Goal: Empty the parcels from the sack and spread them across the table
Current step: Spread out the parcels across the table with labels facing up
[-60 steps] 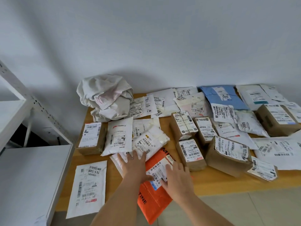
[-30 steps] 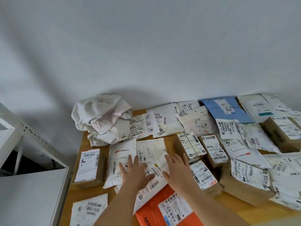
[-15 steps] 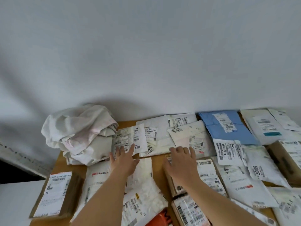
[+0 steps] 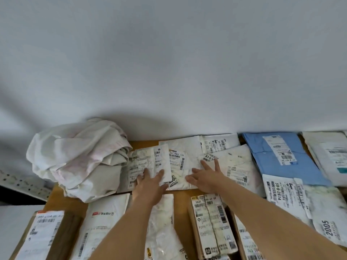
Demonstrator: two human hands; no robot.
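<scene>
My left hand (image 4: 149, 182) and right hand (image 4: 205, 177) press flat, gripping nothing, on overlapping white mailers (image 4: 176, 166) whose stack lies directly ahead, nearer the left.

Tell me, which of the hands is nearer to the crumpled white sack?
Left. The left hand lies flat on white parcels just right of the crumpled white sack; the right hand rests farther right, on neighbouring parcels.
</scene>
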